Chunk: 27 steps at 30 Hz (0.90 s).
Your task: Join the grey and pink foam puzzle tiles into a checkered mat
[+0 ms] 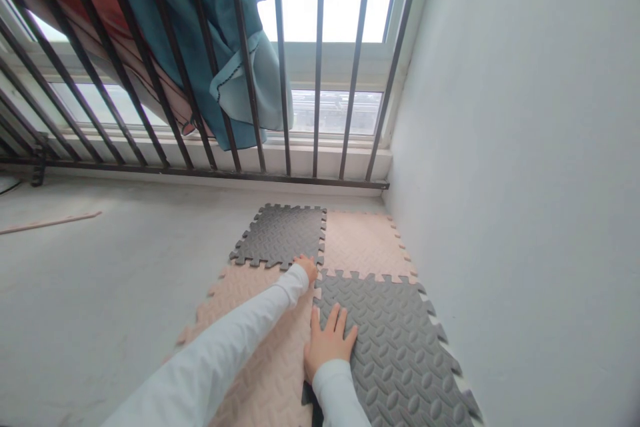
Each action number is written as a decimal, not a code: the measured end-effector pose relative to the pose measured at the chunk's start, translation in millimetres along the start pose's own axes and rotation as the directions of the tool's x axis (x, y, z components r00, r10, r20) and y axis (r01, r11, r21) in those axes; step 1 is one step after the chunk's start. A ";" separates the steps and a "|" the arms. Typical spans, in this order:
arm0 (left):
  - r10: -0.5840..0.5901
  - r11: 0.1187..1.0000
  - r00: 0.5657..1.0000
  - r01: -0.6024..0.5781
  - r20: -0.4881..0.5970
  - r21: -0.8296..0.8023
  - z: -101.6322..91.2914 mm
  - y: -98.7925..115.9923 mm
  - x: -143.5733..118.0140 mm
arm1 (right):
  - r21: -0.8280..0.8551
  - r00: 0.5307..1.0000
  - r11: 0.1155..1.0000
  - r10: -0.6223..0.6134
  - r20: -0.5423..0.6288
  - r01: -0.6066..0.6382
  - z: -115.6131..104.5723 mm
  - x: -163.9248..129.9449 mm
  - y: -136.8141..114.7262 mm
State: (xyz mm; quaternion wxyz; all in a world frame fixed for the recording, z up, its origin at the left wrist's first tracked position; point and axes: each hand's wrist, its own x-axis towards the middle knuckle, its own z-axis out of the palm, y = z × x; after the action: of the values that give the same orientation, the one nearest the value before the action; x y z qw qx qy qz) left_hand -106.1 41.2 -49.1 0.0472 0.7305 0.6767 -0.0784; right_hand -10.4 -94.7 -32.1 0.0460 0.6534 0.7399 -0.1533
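Grey concrete floor (100,293) meets a white wall (525,180) below a barred window (320,67) draped with teal cloth (235,73). Four interlocking foam tiles lie in the floor's far right corner. The left hand (307,267), holding nothing, presses the junction of the far grey tile (283,235) and near pink tile (260,340). The right hand (327,343), fingers spread flat, rests on the near grey tile (400,353) at its left edge. A far pink tile (363,243) adjoins the wall.

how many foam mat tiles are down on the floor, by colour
grey tiles: 2, far one and near one under the right hand
pink tiles: 2, far one and near one by the left hand
total: 4
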 end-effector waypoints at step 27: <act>0.329 0.943 0.943 -0.330 -0.044 -0.029 21.3 -31.3 0.1 | -0.058 1.000 0.998 0.002 -0.012 -0.002 6.6 3.4 1.1</act>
State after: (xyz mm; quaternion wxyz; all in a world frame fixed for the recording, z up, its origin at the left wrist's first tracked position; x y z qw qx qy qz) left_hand -138.3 40.1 -68.9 0.0599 0.8338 0.5472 -0.0430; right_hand -10.7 -93.3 -39.5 0.0608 0.6534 0.7436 -0.1280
